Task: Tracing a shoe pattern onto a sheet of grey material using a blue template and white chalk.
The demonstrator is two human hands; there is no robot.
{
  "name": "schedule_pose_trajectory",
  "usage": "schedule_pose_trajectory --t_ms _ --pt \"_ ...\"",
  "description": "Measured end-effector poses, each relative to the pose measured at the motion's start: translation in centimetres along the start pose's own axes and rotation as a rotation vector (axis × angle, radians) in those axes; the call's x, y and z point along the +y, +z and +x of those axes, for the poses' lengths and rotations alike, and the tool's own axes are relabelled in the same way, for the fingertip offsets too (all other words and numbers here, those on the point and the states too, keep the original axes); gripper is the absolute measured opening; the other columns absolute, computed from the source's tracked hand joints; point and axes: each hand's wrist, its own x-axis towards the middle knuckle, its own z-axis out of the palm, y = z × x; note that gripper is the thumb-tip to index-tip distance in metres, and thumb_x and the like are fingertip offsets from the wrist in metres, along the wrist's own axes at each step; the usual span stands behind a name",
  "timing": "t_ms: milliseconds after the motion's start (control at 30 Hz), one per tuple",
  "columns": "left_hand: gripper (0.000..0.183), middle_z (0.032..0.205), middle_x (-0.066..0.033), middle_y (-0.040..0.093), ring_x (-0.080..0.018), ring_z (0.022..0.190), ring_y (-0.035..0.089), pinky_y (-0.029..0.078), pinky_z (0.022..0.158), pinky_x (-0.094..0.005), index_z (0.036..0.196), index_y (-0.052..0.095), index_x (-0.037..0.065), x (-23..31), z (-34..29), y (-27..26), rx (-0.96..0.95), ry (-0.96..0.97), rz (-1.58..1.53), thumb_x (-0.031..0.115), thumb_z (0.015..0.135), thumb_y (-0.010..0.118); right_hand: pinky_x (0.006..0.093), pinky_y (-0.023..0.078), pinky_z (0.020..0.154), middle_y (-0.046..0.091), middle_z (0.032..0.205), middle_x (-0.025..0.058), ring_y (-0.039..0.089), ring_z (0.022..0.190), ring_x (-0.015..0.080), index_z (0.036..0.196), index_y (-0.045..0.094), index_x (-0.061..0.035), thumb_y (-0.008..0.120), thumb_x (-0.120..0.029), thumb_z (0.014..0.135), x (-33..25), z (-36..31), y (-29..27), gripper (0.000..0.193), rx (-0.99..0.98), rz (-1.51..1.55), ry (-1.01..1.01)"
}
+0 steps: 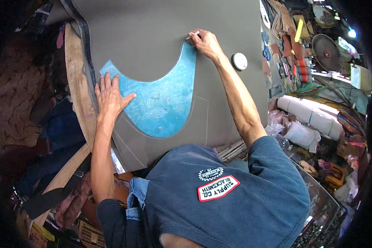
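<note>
Apparently partway: left hand (110, 94) flat, thumb wide, on blue template (161, 109) lying on grey sheet (132, 33), right hand (206, 43) pinching white marker (193, 35) at template's far-right tip; pale lines (207, 120) flank it, remaining outline unclear.

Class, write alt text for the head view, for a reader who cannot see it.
A person's left hand rests on a blue, curved template lying on a grey sheet, while the right hand holds a small pale stick at the template's upper right tip. Pale lines mark the sheet, and a round object sits beside the right forearm.
</note>
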Motion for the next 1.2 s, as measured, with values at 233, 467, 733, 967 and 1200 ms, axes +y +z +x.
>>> schedule_pose_trajectory --t_ms 233,467,733,967,1200 --pt "0.095 0.150 -0.0253 0.034 -0.0389 0.142 0.030 0.024 0.113 -0.0595 0.139 0.047 0.004 0.2 0.2 -0.2 0.000 0.007 0.009 0.053 0.066 0.082 0.0456 0.051 0.086 0.071 0.100 0.0179 0.066 0.097 0.0382 0.107 0.069 -0.0043 0.054 -0.030 0.095 1.3 0.5 1.3 0.032 -0.024 -0.140 -0.141" --pt "0.095 0.150 -0.0261 0.035 -0.0399 0.140 0.031 0.025 0.112 -0.0587 0.139 0.047 0.003 0.1 0.2 0.0 0.007 0.005 0.014 0.053 0.066 0.082 0.0458 0.051 0.087 0.069 0.099 0.0228 0.066 0.097 0.0394 0.108 0.068 -0.0011 0.054 -0.027 0.094 2.3 -2.0 -0.6 0.032 -0.015 -0.199 -0.161" --pt "0.097 0.150 -0.0272 0.033 -0.0425 0.140 0.032 0.024 0.113 -0.0591 0.139 0.045 0.003 0.1 0.3 -0.2 -0.009 0.023 0.027 0.053 0.066 0.082 0.0446 0.052 0.087 0.070 0.099 0.0233 0.066 0.097 0.0389 0.108 0.067 0.0012 0.057 -0.023 0.094 2.7 -4.8 -1.4 0.030 0.134 -0.019 -0.069" --pt "0.097 0.149 -0.0274 0.034 -0.0433 0.140 0.032 0.025 0.112 -0.0597 0.139 0.044 0.002 0.2 0.4 -0.2 -0.019 0.019 0.040 0.052 0.066 0.082 0.0448 0.051 0.089 0.068 0.105 0.0218 0.065 0.100 0.0386 0.107 0.068 -0.0007 0.055 -0.022 0.094 2.6 -5.0 -0.2 0.028 0.131 -0.191 -0.153" --pt "0.095 0.149 -0.0278 0.035 -0.0434 0.139 0.032 0.025 0.112 -0.0589 0.138 0.046 0.002 0.3 0.3 -0.3 -0.009 0.031 0.033 0.052 0.066 0.082 0.0464 0.051 0.086 0.067 0.102 0.0194 0.065 0.096 0.0383 0.106 0.068 -0.0038 0.054 -0.021 0.095 1.5 -9.8 0.2 0.025 0.008 -0.313 -0.200"
